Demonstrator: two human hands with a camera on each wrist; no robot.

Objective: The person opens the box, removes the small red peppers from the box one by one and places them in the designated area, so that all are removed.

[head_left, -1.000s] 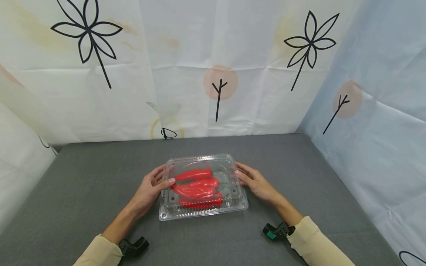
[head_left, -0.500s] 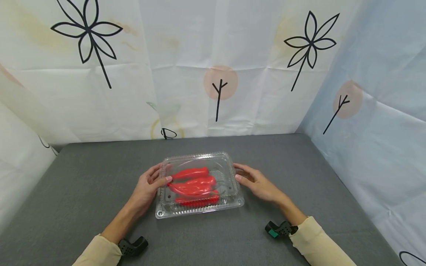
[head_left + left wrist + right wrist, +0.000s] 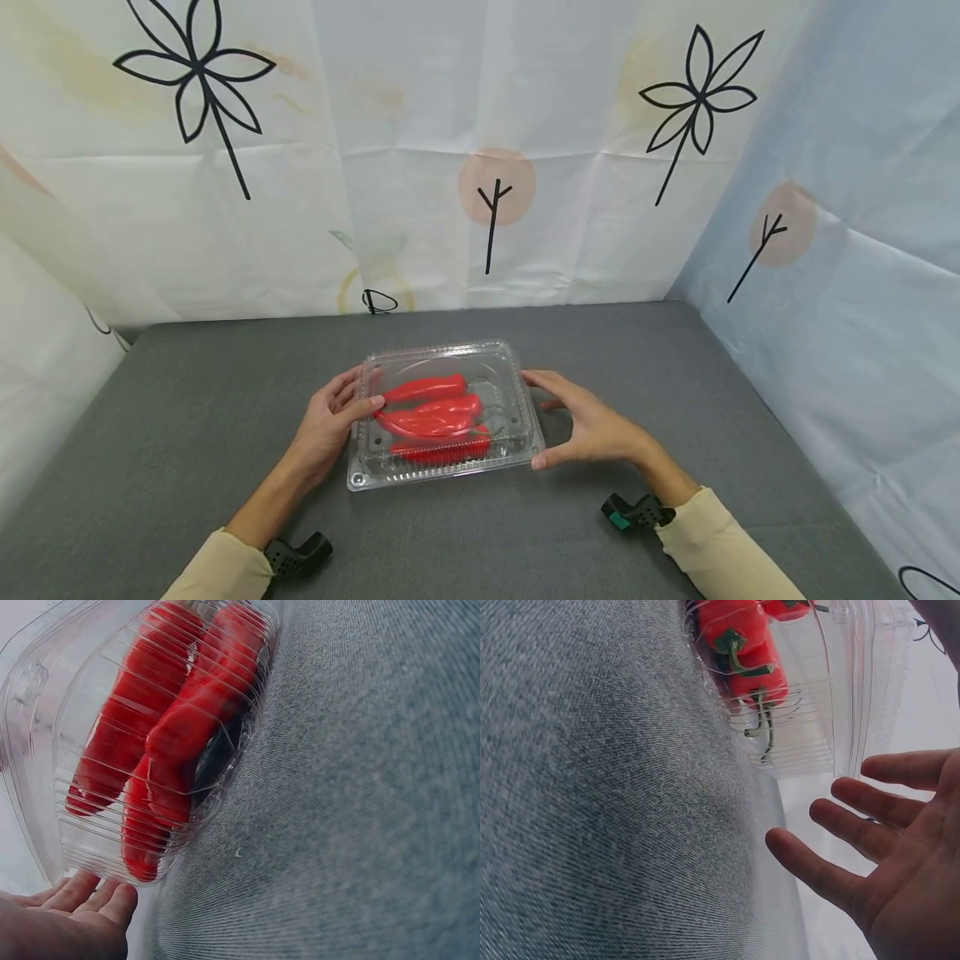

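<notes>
A clear plastic clamshell box [image 3: 420, 477] with its lid down sits mid-table, slightly turned. Several red peppers [image 3: 435, 417] lie inside; their green stems [image 3: 768, 735] show through the wall in the right wrist view. My left hand [image 3: 321, 432] holds the box's left end, thumb over the lid's edge and fingers [image 3: 79, 891] against the end wall. At the opposite end, my right hand [image 3: 592, 423] is spread wide, thumb near the front right corner and fingers by the back of that side. Whether its fingertips touch the plastic, I cannot tell.
Grey cloth covers the table [image 3: 225, 375]. Behind it hangs a white curtain [image 3: 420, 192] with printed plants, and another sheet [image 3: 862, 275] runs along the right side. A black wrist mount [image 3: 300, 557] sits on each forearm.
The box has shifted slightly left and away from me, my left hand moving with it. My right thumb has come off the lid's right side and swung down toward the front corner, spreading the hand.
</notes>
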